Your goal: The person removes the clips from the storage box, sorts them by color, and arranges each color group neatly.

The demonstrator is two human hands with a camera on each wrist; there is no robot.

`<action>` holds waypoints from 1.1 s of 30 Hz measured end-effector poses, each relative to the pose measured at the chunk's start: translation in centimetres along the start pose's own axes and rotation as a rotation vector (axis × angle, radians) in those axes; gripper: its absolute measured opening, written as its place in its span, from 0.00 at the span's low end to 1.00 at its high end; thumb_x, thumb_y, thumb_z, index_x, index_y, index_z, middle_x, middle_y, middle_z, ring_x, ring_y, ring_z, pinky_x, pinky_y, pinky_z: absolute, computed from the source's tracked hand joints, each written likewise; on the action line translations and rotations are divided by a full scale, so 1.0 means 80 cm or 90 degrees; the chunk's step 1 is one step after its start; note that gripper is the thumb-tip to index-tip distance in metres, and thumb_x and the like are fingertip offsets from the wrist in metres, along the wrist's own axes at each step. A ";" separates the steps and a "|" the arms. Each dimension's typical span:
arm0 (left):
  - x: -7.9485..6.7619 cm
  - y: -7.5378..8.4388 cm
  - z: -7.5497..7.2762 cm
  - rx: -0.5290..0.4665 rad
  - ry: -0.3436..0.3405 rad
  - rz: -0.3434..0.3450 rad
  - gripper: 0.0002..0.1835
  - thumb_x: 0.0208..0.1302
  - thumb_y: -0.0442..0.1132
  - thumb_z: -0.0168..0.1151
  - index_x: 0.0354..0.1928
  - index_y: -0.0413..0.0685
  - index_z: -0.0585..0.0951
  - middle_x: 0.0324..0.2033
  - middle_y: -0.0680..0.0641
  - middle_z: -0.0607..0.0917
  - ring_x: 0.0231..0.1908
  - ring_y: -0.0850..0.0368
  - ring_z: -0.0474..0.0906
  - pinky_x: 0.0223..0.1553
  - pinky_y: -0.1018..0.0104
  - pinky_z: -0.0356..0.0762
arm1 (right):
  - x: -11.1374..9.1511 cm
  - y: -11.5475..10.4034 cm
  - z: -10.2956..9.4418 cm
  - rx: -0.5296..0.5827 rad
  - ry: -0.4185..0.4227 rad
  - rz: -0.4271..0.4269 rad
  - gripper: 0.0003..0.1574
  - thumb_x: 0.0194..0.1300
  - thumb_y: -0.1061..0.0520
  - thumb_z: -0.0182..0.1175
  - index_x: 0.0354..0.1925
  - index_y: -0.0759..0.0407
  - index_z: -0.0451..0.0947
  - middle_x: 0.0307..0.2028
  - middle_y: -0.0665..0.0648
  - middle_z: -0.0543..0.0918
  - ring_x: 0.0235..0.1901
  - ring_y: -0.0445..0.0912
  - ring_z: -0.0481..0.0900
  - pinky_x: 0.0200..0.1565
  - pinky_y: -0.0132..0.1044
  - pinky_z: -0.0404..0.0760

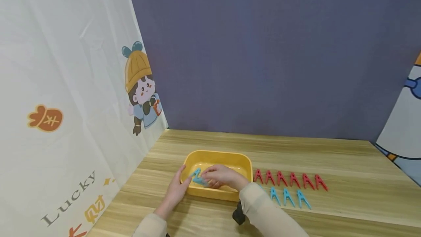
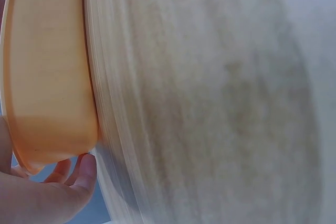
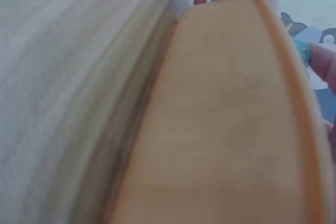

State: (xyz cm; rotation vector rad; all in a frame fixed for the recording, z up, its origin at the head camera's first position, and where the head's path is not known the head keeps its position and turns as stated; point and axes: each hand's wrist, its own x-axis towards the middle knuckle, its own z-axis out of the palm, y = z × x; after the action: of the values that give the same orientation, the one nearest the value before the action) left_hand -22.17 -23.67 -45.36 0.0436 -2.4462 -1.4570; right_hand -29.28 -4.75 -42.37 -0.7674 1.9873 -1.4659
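A yellow plastic tub [image 1: 217,192] stands on the table, with blue clothespins [image 1: 196,173] at its left end. My left hand [image 1: 177,189] holds the tub's left end; in the left wrist view its fingers [image 2: 86,169] bend against the outer wall. Reaching in over the near rim, my right hand [image 1: 223,176] is at the blue clothespins. The right wrist view shows a fingertip against the end of a blue clothespin [image 3: 303,51], just beyond the rim. The right hand partly covers the clothespins in the tub, so how many lie there is hard to tell.
Right of the tub, several red clothespins [image 1: 280,178] stand in a row on the wooden table [image 1: 355,193]. Nearer, a row of blue clothespins [image 1: 288,197] is partly hidden by the right sleeve [image 1: 263,207]. A printed white sheet [image 1: 82,65] borders the left side.
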 end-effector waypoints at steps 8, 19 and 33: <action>-0.002 0.005 -0.001 -0.006 -0.001 -0.012 0.28 0.64 0.35 0.53 0.65 0.34 0.60 0.61 0.28 0.61 0.61 0.31 0.55 0.60 0.39 0.53 | -0.017 -0.012 -0.019 0.117 -0.016 -0.012 0.23 0.64 0.53 0.56 0.51 0.70 0.73 0.33 0.59 0.80 0.28 0.45 0.80 0.37 0.42 0.82; -0.002 0.008 -0.002 -0.002 0.005 0.000 0.28 0.64 0.35 0.53 0.64 0.33 0.60 0.61 0.27 0.62 0.60 0.31 0.56 0.60 0.39 0.53 | -0.039 -0.018 -0.036 0.237 -0.040 -0.042 0.25 0.65 0.60 0.54 0.56 0.73 0.65 0.39 0.64 0.78 0.32 0.47 0.81 0.41 0.42 0.81; -0.002 0.003 -0.003 -0.007 -0.005 -0.020 0.28 0.65 0.37 0.52 0.65 0.35 0.60 0.62 0.28 0.60 0.62 0.31 0.54 0.60 0.39 0.52 | -0.068 -0.025 -0.058 0.297 -0.035 -0.053 0.33 0.65 0.61 0.54 0.64 0.68 0.54 0.45 0.66 0.72 0.39 0.52 0.81 0.44 0.42 0.79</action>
State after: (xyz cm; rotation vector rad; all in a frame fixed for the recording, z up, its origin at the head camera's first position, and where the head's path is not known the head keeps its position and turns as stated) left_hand -21.93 -23.71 -45.12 0.0748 -2.4540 -1.4866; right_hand -28.67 1.70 -38.75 -0.6789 1.4978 -1.8410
